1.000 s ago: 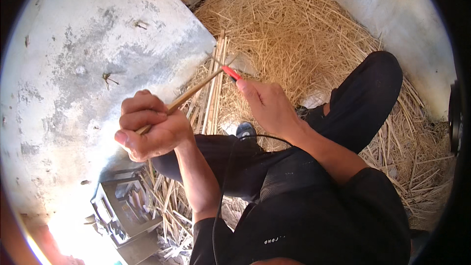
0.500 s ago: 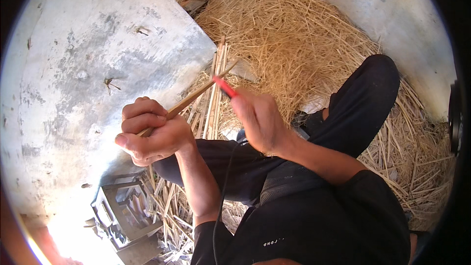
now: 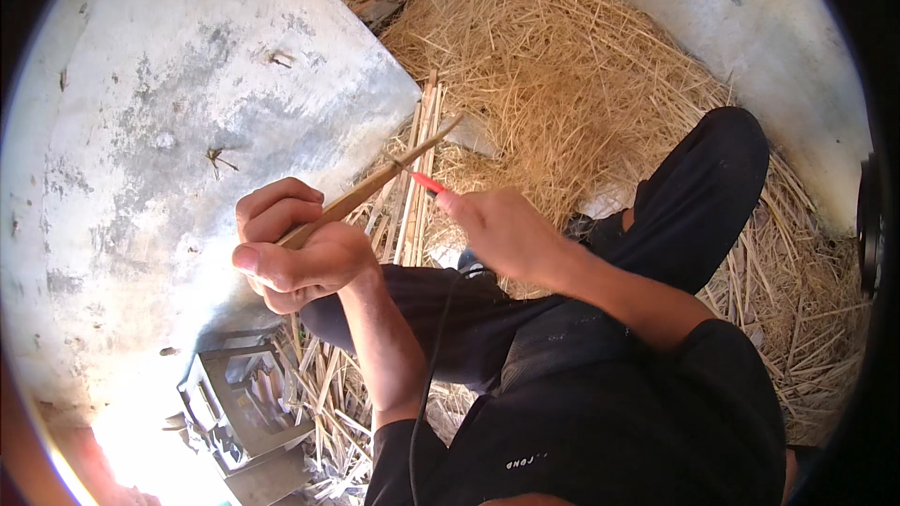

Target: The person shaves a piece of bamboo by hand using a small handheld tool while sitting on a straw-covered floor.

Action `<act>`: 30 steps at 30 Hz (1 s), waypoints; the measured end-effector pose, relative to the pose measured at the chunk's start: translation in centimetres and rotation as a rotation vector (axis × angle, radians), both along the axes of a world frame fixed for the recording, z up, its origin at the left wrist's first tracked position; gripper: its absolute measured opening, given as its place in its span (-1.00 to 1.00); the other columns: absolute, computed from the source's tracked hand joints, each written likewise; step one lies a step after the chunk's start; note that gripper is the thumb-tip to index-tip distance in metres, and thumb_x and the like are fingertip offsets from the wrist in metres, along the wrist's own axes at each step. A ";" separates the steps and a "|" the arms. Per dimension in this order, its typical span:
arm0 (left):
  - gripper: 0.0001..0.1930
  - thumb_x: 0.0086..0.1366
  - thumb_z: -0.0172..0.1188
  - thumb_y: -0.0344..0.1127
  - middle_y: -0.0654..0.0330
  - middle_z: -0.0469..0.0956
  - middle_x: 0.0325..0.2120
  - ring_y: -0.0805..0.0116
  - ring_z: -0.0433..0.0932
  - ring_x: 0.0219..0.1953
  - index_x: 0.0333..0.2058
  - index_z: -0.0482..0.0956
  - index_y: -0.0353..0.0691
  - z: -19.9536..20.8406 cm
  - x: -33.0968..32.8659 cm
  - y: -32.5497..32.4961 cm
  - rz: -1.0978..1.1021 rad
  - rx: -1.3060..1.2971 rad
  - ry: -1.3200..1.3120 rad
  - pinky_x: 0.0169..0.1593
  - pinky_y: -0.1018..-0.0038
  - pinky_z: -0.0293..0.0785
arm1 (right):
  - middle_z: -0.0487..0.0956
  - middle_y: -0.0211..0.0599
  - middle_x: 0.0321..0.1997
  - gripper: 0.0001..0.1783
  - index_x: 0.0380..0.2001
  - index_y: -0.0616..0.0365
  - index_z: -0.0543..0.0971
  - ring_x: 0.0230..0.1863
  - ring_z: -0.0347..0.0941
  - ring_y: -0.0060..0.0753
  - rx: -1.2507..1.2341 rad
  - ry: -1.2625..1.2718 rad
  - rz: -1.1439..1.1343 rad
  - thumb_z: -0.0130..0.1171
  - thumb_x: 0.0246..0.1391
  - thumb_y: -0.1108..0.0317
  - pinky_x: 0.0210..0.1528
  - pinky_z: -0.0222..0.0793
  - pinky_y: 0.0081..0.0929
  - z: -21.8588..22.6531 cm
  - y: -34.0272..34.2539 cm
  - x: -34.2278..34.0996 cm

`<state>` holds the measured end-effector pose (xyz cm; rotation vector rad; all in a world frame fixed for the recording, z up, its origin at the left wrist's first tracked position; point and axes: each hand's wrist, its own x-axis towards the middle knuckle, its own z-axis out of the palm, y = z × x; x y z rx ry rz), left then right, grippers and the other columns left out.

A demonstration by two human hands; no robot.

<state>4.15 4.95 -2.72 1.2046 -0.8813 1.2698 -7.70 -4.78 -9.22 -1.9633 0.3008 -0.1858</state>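
Note:
My left hand is closed around a long, narrow strip of wood or bamboo, which slants up and away to the right and tapers to a point. In my right hand I grip a small tool with a red and black handle. Its thin dark tip, which looks like a knife blade, meets or crosses the strip a little short of the strip's far end. The rear of the handle is hidden in my right fist.
Several long pale strips lie beyond my left knee. A big heap of straw-like shavings covers the floor ahead. At the left stands a stained whitewashed wall. A grey open-framed box sits lower left. My legs are folded beneath my arms.
The red-handled tool has shifted slightly down, and its dark tip now shows against the strip. My left hand keeps its grip. The view has shifted slightly.

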 end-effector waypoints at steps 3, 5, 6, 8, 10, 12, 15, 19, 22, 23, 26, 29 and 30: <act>-0.45 0.38 -0.39 -0.28 0.18 0.25 -0.90 0.31 0.33 -0.81 -0.83 0.18 -0.24 0.1 -0.1 0.1 -0.001 0.046 -0.036 -0.74 0.54 0.15 | 0.32 -0.01 -0.76 -0.47 -0.58 0.32 0.44 -0.70 0.25 -0.08 0.006 -0.098 -0.043 -0.22 0.26 0.09 -0.54 0.16 -0.16 2.4 -1.0 -0.7; -0.45 0.38 -0.38 -0.28 0.18 0.26 -0.91 0.31 0.32 -0.82 -0.84 0.19 -0.24 0.1 -0.6 -0.2 0.025 0.088 -0.067 -0.75 0.54 0.15 | 0.35 0.00 -0.77 -0.43 -0.62 0.33 0.47 -0.72 0.31 -0.01 0.107 -0.338 -0.157 -0.26 0.27 0.09 -0.55 0.22 -0.11 5.2 -0.6 -1.6; -0.46 0.37 -0.37 -0.29 0.18 0.26 -0.91 0.32 0.31 -0.83 -0.85 0.19 -0.24 0.1 -0.7 -0.2 0.012 0.093 -0.068 -0.75 0.53 0.13 | 0.36 0.01 -0.77 -0.43 -0.62 0.33 0.47 -0.72 0.32 0.00 0.100 -0.377 -0.156 -0.25 0.27 0.09 -0.56 0.22 -0.11 5.0 -0.4 -1.9; -0.47 0.35 -0.35 -0.31 0.18 0.26 -0.93 0.33 0.29 -0.86 -0.86 0.19 -0.23 0.3 -0.8 -0.5 -0.023 0.098 -0.075 -0.76 0.53 0.11 | 0.37 0.03 -0.76 -0.43 -0.61 0.33 0.48 -0.73 0.33 0.02 0.080 -0.463 -0.163 -0.23 0.26 0.08 -0.57 0.23 -0.12 4.5 0.0 -2.3; -0.48 0.33 -0.33 -0.32 0.18 0.26 -0.94 0.34 0.26 -0.88 -0.87 0.18 -0.22 0.4 -1.0 -0.6 -0.050 0.105 -0.086 -0.76 0.52 0.09 | 0.39 0.03 -0.75 -0.47 -0.58 0.32 0.49 -0.72 0.36 0.02 -0.054 -0.332 -0.074 -0.20 0.25 0.09 -0.61 0.23 -0.17 1.9 0.2 -1.9; -0.48 0.32 -0.31 -0.33 0.18 0.25 -0.95 0.35 0.24 -0.90 -0.87 0.15 -0.21 -0.1 -0.9 -0.2 -0.043 0.123 -0.100 -0.77 0.52 0.07 | 0.41 0.00 -0.74 -0.54 -0.54 0.28 0.51 -0.71 0.40 -0.03 -0.135 -0.217 0.013 -0.14 0.24 0.14 -0.69 0.21 -0.26 3.0 -0.3 -1.7; -0.49 0.32 -0.31 -0.34 0.19 0.24 -0.96 0.36 0.21 -0.91 -0.87 0.12 -0.20 -0.2 -0.9 -0.6 0.025 0.060 -0.112 -0.77 0.52 0.04 | 0.30 -0.17 -0.79 -0.54 -0.55 0.27 0.45 -0.77 0.25 -0.23 -0.024 -0.338 -0.096 -0.15 0.24 0.10 -0.66 0.14 -0.35 6.6 -1.3 -2.2; -0.48 0.33 -0.32 -0.33 0.21 0.21 -0.97 0.40 0.14 -0.93 -0.88 0.13 -0.18 -0.2 -0.7 -0.7 0.014 0.048 -0.109 -0.77 0.52 0.01 | 0.31 -0.12 -0.79 -0.55 -0.56 0.28 0.46 -0.75 0.29 -0.09 -0.154 -0.570 -0.174 -0.12 0.23 0.13 -0.64 0.18 -0.29 5.8 -0.1 -2.9; -0.48 0.33 -0.35 -0.31 0.22 0.20 -0.97 0.41 0.11 -0.93 -0.87 0.12 -0.17 -0.1 -1.0 -0.7 0.007 0.035 -0.062 -0.78 0.54 -0.05 | 0.36 -0.01 -0.75 -0.52 -0.58 0.29 0.46 -0.69 0.31 0.06 -0.257 -0.100 0.037 -0.15 0.23 0.11 -0.58 0.19 -0.17 1.5 -1.2 -2.2; -0.48 0.34 -0.35 -0.31 0.21 0.20 -0.96 0.42 0.10 -0.93 -0.87 0.12 -0.17 -0.2 -1.0 -0.6 -0.008 0.041 -0.042 -0.79 0.54 -0.06 | 0.37 0.01 -0.74 -0.51 -0.58 0.28 0.47 -0.68 0.31 0.07 -0.266 -0.043 0.049 -0.15 0.24 0.10 -0.57 0.19 -0.15 1.1 -1.7 -1.9; -0.50 0.33 -0.32 -0.29 0.22 0.21 -0.91 0.50 0.07 -0.82 -0.84 0.15 -0.22 -1.0 -1.1 -0.4 -0.038 0.044 -0.037 -0.68 0.55 -0.03 | 0.38 0.04 -0.72 -0.51 -0.53 0.29 0.46 -0.67 0.30 0.09 -0.032 -0.131 -0.064 -0.15 0.23 0.06 -0.56 0.19 -0.13 5.3 -1.8 -2.7; -0.51 0.33 -0.33 -0.30 0.23 0.18 -0.90 0.50 0.06 -0.81 -0.83 0.12 -0.22 -1.0 -1.0 -1.2 -0.031 0.014 -0.042 -0.68 0.54 -0.04 | 0.38 0.02 -0.73 -0.51 -0.53 0.30 0.46 -0.70 0.31 0.02 0.214 -0.428 -0.199 -0.14 0.23 0.06 -0.57 0.20 -0.15 5.3 -1.6 -3.2; -0.49 0.34 -0.39 -0.23 0.25 0.06 -0.96 0.46 0.05 -0.92 -0.84 0.07 -0.18 -0.3 -1.0 -1.3 0.024 0.046 -0.031 -0.79 0.56 -0.09 | 0.37 0.00 -0.75 -0.51 -0.53 0.30 0.46 -0.71 0.32 -0.03 0.152 -0.437 -0.187 -0.13 0.23 0.06 -0.58 0.20 -0.18 4.2 -1.2 -3.1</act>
